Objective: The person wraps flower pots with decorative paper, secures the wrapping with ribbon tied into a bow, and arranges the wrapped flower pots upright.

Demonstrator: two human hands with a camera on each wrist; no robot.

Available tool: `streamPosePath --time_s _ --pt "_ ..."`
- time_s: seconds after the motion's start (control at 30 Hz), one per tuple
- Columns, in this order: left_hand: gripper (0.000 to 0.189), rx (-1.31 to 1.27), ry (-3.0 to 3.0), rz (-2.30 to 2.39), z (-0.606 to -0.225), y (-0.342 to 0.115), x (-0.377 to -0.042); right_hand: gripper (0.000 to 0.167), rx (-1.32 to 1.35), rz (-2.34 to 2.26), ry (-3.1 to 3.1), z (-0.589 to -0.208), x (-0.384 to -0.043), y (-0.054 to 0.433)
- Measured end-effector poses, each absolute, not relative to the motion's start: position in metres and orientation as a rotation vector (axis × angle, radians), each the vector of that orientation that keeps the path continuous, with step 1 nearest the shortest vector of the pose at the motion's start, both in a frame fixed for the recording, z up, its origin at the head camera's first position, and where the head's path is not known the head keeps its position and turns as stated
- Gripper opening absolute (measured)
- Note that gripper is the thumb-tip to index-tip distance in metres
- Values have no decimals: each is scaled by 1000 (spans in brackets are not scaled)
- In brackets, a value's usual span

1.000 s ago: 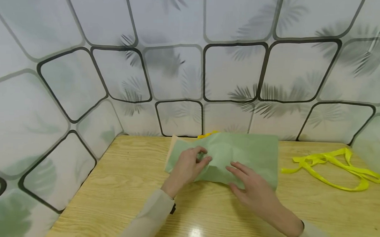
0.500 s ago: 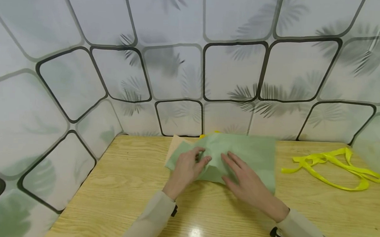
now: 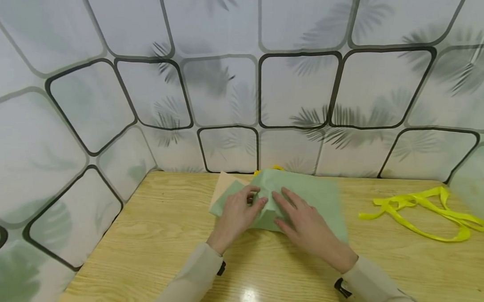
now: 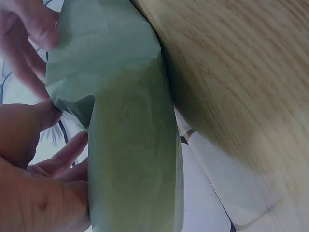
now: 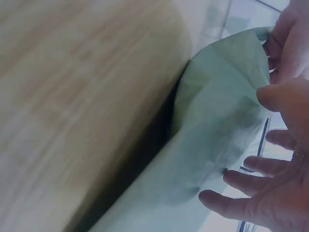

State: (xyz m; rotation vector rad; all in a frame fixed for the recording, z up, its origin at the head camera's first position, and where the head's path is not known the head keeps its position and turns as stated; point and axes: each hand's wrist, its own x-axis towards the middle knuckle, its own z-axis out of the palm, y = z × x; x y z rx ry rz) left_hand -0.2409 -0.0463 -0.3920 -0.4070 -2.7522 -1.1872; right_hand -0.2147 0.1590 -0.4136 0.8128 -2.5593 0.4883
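Observation:
A sheet of light green paper (image 3: 316, 191) lies near the back edge of the table, bent up over something that it hides. My left hand (image 3: 236, 213) pinches a fold of this paper near its left end; in the left wrist view the thumb (image 4: 46, 116) sits at the creased paper. With fingers spread and mostly straight, my right hand (image 3: 311, 229) rests on the middle of the sheet. In the right wrist view the paper (image 5: 222, 116) bulges between both hands. A beige sheet (image 3: 224, 183) shows from under the left end.
A loose yellow ribbon (image 3: 447, 239) lies looped on the right of the wooden table (image 3: 143, 236). Some yellow material (image 3: 279, 168) peeks out behind the green paper. A patterned wall covering (image 3: 296, 90) stands right behind the table's back edge.
My right hand has slid left towards the left hand, and the paper's right edge has shifted left with it. More of the beige sheet shows. The left hand has barely moved.

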Motion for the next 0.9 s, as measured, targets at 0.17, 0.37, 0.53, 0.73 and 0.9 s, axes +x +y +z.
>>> streamPosePath --time_s 0.17,0.37,0.53,0.73,0.9 --pt "40 -425 -2742 -1199 -393 -48 -242 54 867 470 -2571 -408 -216 155" --pt "34 -348 -2685 -1069 -389 -69 -243 50 852 457 -2598 -407 -219 151" --pt "51 -103 -2738 -796 -383 -98 -244 47 835 428 -2601 -405 -221 149" --pt "71 -28 -3033 -940 -385 -130 -244 47 827 418 -2593 -401 -221 147" --pt "62 -32 -3050 -1167 -393 -139 -247 50 874 369 -2559 -398 -223 142"
